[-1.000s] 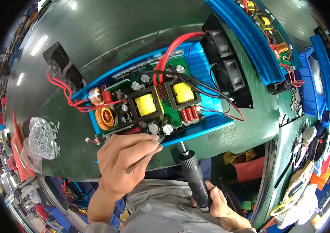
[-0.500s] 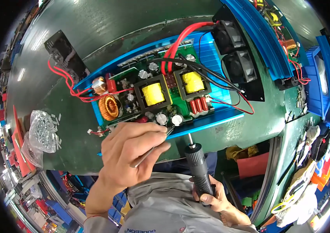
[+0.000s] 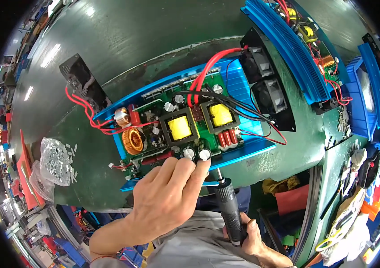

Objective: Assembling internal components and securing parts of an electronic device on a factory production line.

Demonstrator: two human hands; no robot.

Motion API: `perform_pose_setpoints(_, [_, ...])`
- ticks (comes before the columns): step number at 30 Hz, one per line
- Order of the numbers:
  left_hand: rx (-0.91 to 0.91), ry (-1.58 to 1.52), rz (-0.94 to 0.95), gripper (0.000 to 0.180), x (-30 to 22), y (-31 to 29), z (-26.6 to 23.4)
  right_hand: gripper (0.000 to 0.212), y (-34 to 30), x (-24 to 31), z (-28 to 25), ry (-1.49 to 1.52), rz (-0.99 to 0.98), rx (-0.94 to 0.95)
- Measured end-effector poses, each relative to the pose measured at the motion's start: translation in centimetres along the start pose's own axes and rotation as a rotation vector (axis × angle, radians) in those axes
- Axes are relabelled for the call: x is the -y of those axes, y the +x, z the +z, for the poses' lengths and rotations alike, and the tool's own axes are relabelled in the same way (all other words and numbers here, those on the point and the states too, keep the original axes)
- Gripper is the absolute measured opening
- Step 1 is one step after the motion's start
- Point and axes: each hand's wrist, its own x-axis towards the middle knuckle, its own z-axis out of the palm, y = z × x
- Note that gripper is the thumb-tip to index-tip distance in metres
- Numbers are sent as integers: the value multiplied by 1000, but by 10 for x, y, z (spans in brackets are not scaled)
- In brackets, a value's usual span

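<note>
A blue metal housing [image 3: 248, 154] lies open on the bench, with a green circuit board [image 3: 203, 132] inside. Two transformers [image 3: 179, 127] wrapped in yellow tape and a copper toroid coil [image 3: 133, 141] sit on the board. My left hand [image 3: 165, 192] is closed at the housing's near wall, fingertips beside two round capacitors [image 3: 204, 154]. The tweezers seen in it a moment earlier are now hidden by the hand. Below the wall, my right hand [image 3: 253, 239] grips a black electric screwdriver [image 3: 228, 205], its bit pointing up at the near wall.
Two black fans [image 3: 266, 91] on a panel adjoin the housing's right end. A black end plate [image 3: 85, 80] hangs on red wires at left. A plastic bag of small pale pieces [image 3: 56, 161] lies left; another blue housing [image 3: 288, 51] and a blue bin [image 3: 362, 98] stand right.
My left hand has moved right and turned back-up, its fingertips now by the right capacitor. The housing appears slightly lower in view. The screwdriver stays under the near wall.
</note>
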Motion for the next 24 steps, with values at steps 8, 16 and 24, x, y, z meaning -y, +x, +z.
perform_pose_setpoints(8, [70, -36, 43, 41, 2, 14, -6, 95, 8, -9, -7, 141, 63, 22])
perform_pose_setpoints(16, [-77, -120, -34, 31, 5, 6, 2, 100, 6, -20, -24, 512, 265, 353])
perform_pose_setpoints(24, [-419, -85, -917, 9, 48, -98, -39, 92, 7, -48, -28, 155, -200, -318])
